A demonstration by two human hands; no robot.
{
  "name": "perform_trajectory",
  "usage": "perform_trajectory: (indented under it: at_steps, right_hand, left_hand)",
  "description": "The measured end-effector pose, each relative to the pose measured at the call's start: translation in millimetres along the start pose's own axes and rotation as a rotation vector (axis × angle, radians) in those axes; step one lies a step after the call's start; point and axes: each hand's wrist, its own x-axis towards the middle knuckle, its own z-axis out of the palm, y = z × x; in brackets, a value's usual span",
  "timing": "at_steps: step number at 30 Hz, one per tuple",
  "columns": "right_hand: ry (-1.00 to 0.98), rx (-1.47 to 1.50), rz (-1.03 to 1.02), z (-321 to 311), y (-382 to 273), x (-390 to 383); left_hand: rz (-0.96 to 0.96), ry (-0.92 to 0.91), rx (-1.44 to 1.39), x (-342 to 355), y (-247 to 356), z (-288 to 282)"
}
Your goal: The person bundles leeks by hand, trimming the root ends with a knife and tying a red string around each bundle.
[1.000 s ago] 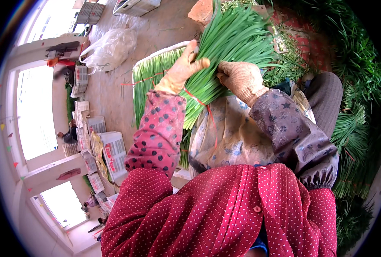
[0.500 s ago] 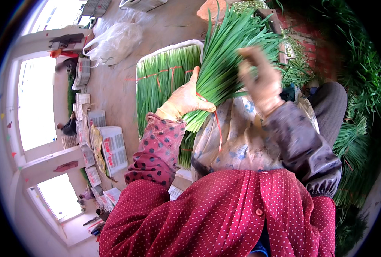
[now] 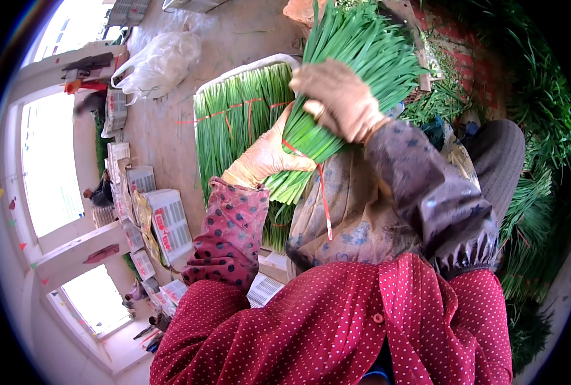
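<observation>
A thick bunch of garlic chives lies slantwise over my lap, its leafy tips toward the far right and its pale cut ends toward me. Around its lower part runs a red tie, one loose end hanging down. My left hand, in a pale glove, is closed around the bunch at the tie, thumb across the stems. Higher up, my right hand, in a tan glove, curls over the leaves from above; it is slightly blurred and its fingertips are partly hidden.
On the left stands a white crate packed with tied chive bundles. Loose greens heap along the right, beside my bent knee. A clear plastic bag and printed cartons lie farther left. Other people sit in the distance.
My right hand has swung left and down from beside the leaves onto the bunch. My left hand keeps its hold at the tie. The view has shifted slightly.
</observation>
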Motion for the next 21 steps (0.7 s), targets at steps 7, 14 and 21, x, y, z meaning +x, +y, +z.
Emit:
perform_trajectory:
  at_steps: [7, 14, 21]
  right_hand:
    - [-0.029, -0.372, 0.517, -15.5, 90.6, -13.8]
    - [0.299, -0.603, 1.047, -110.1, 115.4, -49.5]
    - [0.284, -0.159, 0.086, -95.5, -8.0, -50.0]
  left_hand:
    - [-0.039, -0.076, -0.188, 4.4, -10.6, -7.6]
    - [-0.095, -0.054, -0.228, 0.5, -13.5, -11.5]
    - [-0.097, -0.078, -0.234, 0.0, -17.3, -19.1]
